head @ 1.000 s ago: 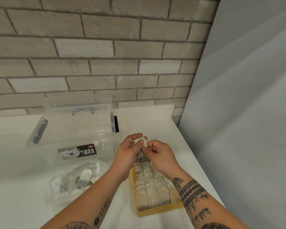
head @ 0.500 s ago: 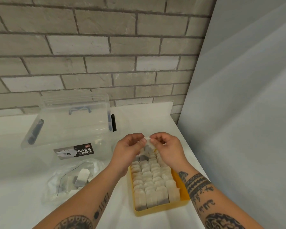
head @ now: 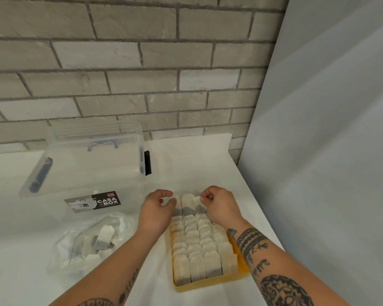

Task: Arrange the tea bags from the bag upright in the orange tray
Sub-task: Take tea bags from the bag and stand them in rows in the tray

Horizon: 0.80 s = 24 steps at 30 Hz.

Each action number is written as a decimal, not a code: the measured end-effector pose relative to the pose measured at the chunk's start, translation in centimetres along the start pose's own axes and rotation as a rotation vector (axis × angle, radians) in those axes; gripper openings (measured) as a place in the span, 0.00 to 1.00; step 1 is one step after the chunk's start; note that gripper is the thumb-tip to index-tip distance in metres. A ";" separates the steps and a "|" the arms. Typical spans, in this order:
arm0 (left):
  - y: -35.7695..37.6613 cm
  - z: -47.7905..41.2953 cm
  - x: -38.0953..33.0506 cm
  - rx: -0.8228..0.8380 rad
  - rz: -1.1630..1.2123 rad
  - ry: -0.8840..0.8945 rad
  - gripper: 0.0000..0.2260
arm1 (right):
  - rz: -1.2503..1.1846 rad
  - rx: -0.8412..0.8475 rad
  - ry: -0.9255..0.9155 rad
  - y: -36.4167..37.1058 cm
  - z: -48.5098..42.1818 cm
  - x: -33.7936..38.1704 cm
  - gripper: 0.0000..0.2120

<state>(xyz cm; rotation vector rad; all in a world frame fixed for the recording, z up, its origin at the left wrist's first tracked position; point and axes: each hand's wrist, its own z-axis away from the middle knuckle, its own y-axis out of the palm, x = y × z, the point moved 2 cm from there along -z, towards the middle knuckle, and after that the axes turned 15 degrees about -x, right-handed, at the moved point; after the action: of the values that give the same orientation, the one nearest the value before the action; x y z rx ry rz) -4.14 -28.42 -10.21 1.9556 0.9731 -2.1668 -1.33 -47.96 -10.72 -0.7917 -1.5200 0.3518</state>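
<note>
I see the right hand point(head: 221, 206) pinching the top of a tea bag point(head: 196, 200) at the far end of the orange tray point(head: 208, 283). The left hand point(head: 157, 212) curls beside that row; I cannot tell if it holds anything. Rows of upright packets point(head: 195, 244) fill the tray on the desk point(head: 197, 155). The plastic bag point(head: 91, 241) lies to the left, near a clear box point(head: 86, 164).

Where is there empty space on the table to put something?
Bare table lies behind the orange tray, between clear box and grey panel. More lies in front of the plastic bag. The tray is full of tea bags; left hand and right hand crowd its far end.
</note>
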 end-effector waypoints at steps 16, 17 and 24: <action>0.7 0.3 0.5 -0.031 -0.050 0.017 0.09 | 0.057 -0.079 -0.037 0.1 0.9 -0.6 0.09; 0.7 0.2 0.4 -0.038 -0.054 0.022 0.10 | 0.063 -0.067 -0.053 0.1 0.8 -0.5 0.11; -0.5 -0.2 0.6 -0.070 -0.020 0.002 0.09 | 0.120 -0.026 -0.104 -0.3 0.9 0.0 0.15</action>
<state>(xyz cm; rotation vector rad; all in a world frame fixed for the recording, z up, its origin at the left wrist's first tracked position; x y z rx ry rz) -4.34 -27.69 -10.52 1.9254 1.0591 -2.1108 -2.31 -47.97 -10.63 -0.8991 -1.5805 0.4695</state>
